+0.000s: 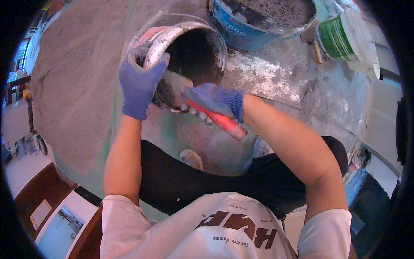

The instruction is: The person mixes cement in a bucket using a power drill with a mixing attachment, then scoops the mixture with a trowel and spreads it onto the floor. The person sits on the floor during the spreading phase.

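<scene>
A bucket [155, 42] lies tilted with its dark mouth toward me, its rim smeared with grey residue. My left hand [139, 79], in a blue knit glove, grips the bucket's rim at the near left. In my right hand [212, 98], also gloved, is a red handle [223, 121] of a scraper or trowel. The tool's flat grey blade [176, 87] reaches to the bucket's near wall, just right of my left hand. Shadow hides the inside of the bucket, and the blade's far end cannot be made out clearly.
A blue bucket [245, 32] full of dark, crumbly material stands beyond the tilted one. Farther right, a green-and-white bucket [343, 35] lies on its side, near a wooden-handled tool [317, 53]. A broad layer of grey-brown sand or mortar [77, 81] covers the floor at left.
</scene>
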